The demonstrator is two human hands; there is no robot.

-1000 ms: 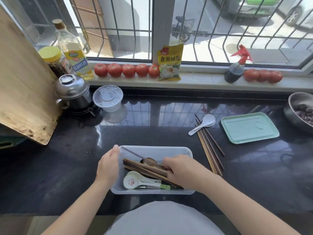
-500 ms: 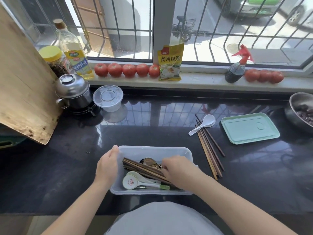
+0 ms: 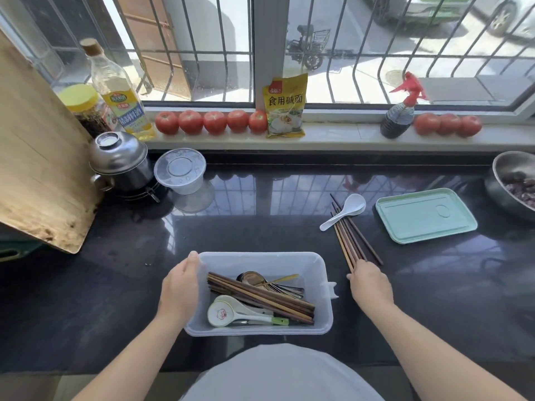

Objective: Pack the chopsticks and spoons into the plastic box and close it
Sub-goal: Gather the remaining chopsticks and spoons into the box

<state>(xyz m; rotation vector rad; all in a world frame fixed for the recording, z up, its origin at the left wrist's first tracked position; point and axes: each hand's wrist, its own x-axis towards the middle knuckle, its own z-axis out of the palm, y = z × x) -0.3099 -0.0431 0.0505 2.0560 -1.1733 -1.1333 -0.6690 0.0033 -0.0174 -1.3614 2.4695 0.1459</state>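
While the clear rectangular plastic box [image 3: 262, 293] sits on the black counter [image 3: 115, 270] holding brown chopsticks [image 3: 260, 296] and spoons, the left hand [image 3: 179, 287] curls around its left rim. Half a second ago the right hand [image 3: 370, 285] was inside the box; now its loosely bent fingers [image 3: 357, 270] touch the near ends of the loose wooden chopsticks [image 3: 351, 238] right of it, beyond which lie a white spoon [image 3: 346, 211] and a pale green lid [image 3: 425, 215].

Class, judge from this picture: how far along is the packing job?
Done: a bundle of chopsticks and several spoons lie in the plastic box, which the left hand steadies. In hand: the right hand is at the near ends of the loose chopsticks. Left: those, the white spoon, then the green lid.
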